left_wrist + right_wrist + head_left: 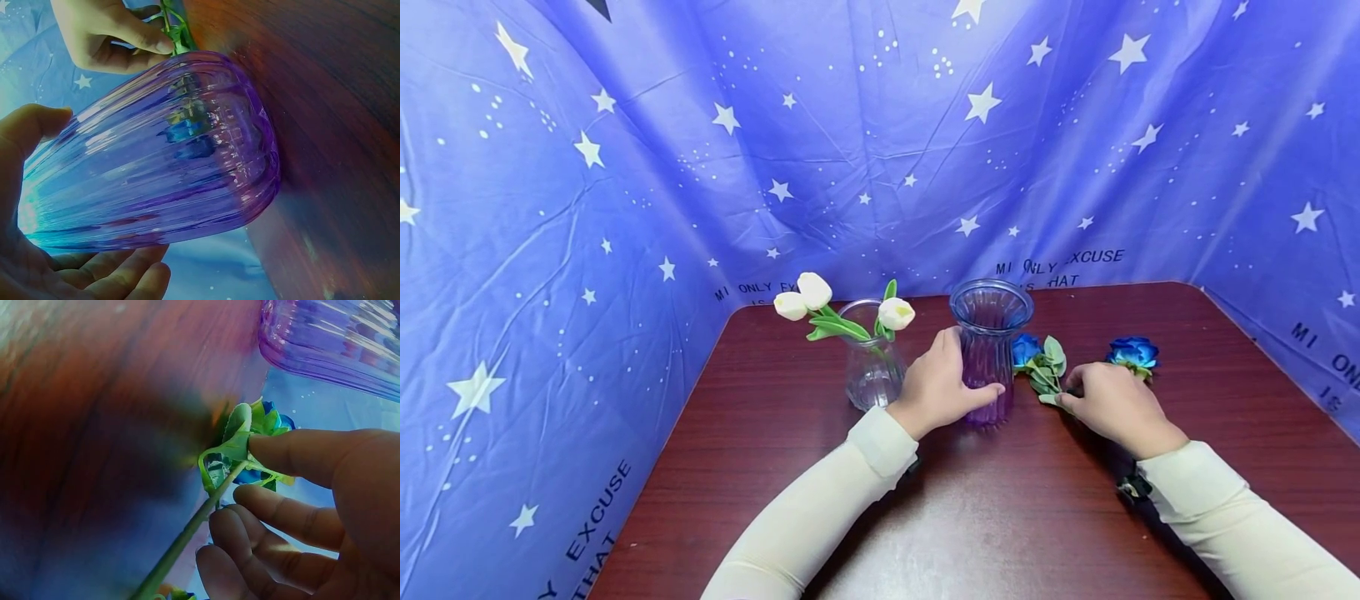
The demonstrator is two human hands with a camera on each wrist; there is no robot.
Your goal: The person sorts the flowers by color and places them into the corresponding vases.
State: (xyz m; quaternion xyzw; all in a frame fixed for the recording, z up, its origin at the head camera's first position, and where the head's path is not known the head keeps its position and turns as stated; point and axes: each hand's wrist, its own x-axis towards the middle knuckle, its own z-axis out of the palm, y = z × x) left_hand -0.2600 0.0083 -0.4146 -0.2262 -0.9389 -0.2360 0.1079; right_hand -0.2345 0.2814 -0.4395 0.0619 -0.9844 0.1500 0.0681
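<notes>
A ribbed glass vase [988, 367], purple below and bluish at its flared rim, stands upright mid-table. My left hand [936, 383] holds its near-left side, thumb across the front; in the left wrist view the fingers curl under the vase [156, 156]. To the right, my right hand [1116, 408] is at an artificial blue rose [1026, 352] lying on the table. Thumb and fingertips close in on its green stem [187, 531] beside the leaves [234, 447]. Its bloom is partly hidden behind the vase in the head view.
Left of the purple vase stands a shorter clear glass vase [874, 387] with white tulips [814, 290] leaning out of it. A second blue rose [1133, 354] lies beyond my right hand. Starry blue cloth [865, 167] hangs around the dark red wooden table [737, 433].
</notes>
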